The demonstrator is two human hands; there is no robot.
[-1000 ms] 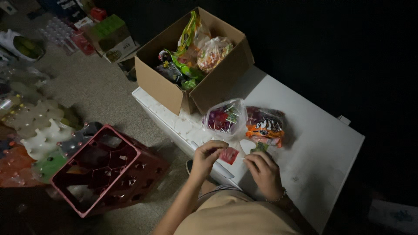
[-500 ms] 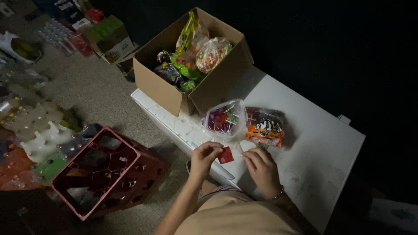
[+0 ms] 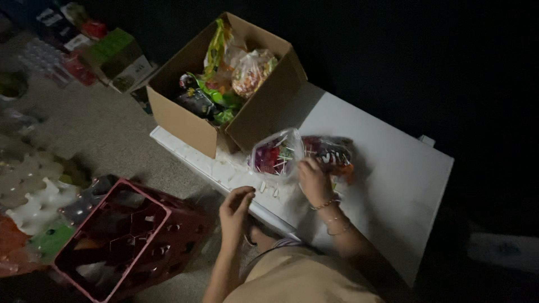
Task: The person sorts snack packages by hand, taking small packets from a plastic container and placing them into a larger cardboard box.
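- A clear plastic bag of lollipops [image 3: 276,152] is seen on the white counter [image 3: 393,168], just at 5 o'clock from the cardboard box [image 3: 224,84]. It is soft, crinkled and glossy, bulging into a rounded pouch; its long axis runs from 7 o'clock to 1 o'clock, with thin white sticks inside pointing many ways.
- A second bag [image 3: 332,152], darker with orange and red contents, lies touching the first at its 3 o'clock side; its long axis runs roughly 9 to 3 o'clock.
- The right hand [image 3: 313,179] is laid at the seam between the two bags, at 6 o'clock from them, fingers curled onto the plastic; whether anything is pinched cannot be told. Thin bracelets are worn at the wrist.
- The left hand [image 3: 236,206] is held at the counter's near edge, at 8 o'clock from the lollipop bag, fingers loosely bent inward; what it grips, if anything, cannot be told.
- A few small pale pieces [image 3: 268,188] lie scattered on the counter between the hands.
- The box, of matte brown corrugated board, stands open and holds shiny packets in green, yellow and orange.
- A red plastic crate [image 3: 129,235] with a honeycomb grid sits on the carpeted floor at 8 o'clock.
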